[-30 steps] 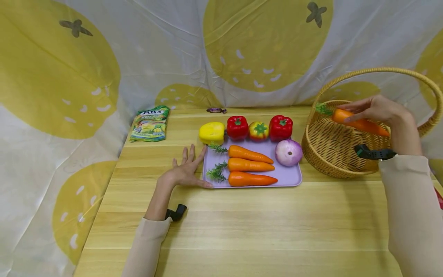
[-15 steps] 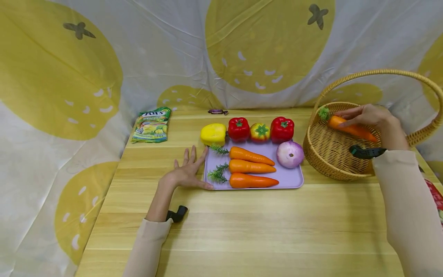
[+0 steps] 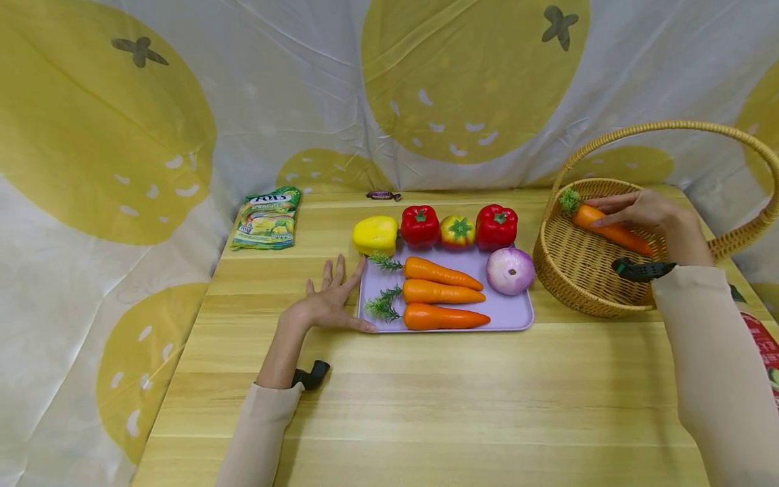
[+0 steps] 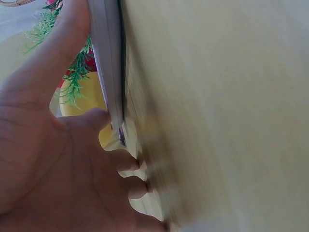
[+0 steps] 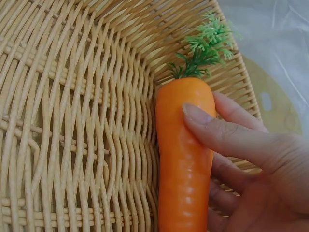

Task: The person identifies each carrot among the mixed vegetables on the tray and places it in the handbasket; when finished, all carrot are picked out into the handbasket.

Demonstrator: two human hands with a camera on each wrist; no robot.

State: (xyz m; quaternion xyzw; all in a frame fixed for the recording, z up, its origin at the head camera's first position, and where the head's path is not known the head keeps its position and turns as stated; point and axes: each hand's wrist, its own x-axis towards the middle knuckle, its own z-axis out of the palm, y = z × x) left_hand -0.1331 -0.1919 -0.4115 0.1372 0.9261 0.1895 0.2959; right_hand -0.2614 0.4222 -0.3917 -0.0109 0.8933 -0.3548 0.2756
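My right hand (image 3: 650, 208) grips an orange carrot (image 5: 183, 154) with a green leafy top, thumb on one side and fingers on the other. The carrot is inside the wicker basket (image 3: 566, 284), along its back wall. At the left end of the lilac tray (image 3: 511, 318), my left hand (image 3: 325, 303) is spread, thumb and index finger touching the tray's edge. Three carrots (image 3: 447, 316) lie on the tray with their leafy tops to the left. A purple onion (image 3: 510, 271) is at its right. Along the back sit a yellow pepper (image 3: 374, 235), two red peppers (image 3: 420, 226) and a red-yellow one (image 3: 458, 232).
A green candy bag (image 3: 265, 220) lies at the back left of the wooden table (image 3: 462, 399). One purple wrapped candy (image 3: 383, 195) is near the back edge. The basket's tall handle (image 3: 663, 126) arches over the right arm. A red package (image 3: 761, 338) shows at the right edge.
My right hand has lowered the carrot into the basket, moving down and slightly left. The left hand stays at the tray's edge.
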